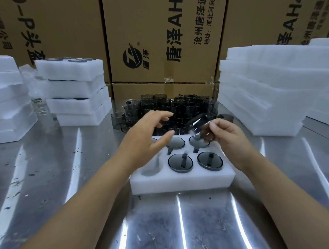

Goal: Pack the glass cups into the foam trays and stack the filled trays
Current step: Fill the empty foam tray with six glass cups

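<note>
Your right hand (224,135) pinched a tilted glass cup (200,127) above the foam tray (182,180) on the surface; your left hand (149,136) hovered spread, empty. Best to turn it mouth-down, handle toward its slot — then press gently into a vacant pocket.

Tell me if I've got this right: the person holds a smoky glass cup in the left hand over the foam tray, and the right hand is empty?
Not quite: the hands are swapped. The head view shows the glass cup in the right hand, over the foam tray; the left hand is the empty one, fingers spread.
</note>
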